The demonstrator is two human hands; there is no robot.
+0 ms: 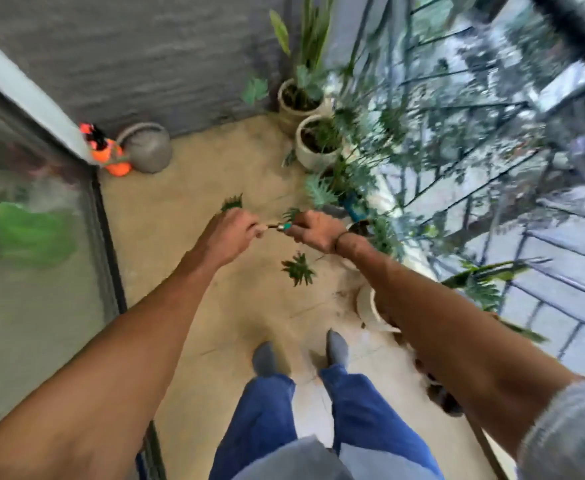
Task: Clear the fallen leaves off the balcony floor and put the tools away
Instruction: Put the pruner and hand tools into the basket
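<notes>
Both hands met in front of the person, above the balcony floor (194, 188). The right hand (313, 232) curled its fingers round a small tool with a teal handle (286, 226), and the left hand (230, 230) pinched the metal end of that same tool between thumb and fingertips; the blur hid what kind of tool it was. A green leaf (232, 203) showed just past the left hand's knuckles and another leaf tip (291, 213) just above the right hand, though whether either hand held them could not be told. One fallen leaf (298, 268) lay on the floor below the hands, ahead of the person's grey-socked feet (336, 348) and blue trousers. The floor was a tan, worn concrete slab with faint cracks. Along its right edge stood a row of pale plant pots (315, 147) full of green foliage, backed by a dark metal railing (492, 188) with blurred greenery and street beyond. At the far end rose a grey textured wall (145, 57), and in the corner at its foot sat an orange spray bottle (109, 155) touching a grey rounded pot (147, 148). A glass sliding door (42, 254) in a dark frame closed off the left side, with something green dimly visible through it.
</notes>
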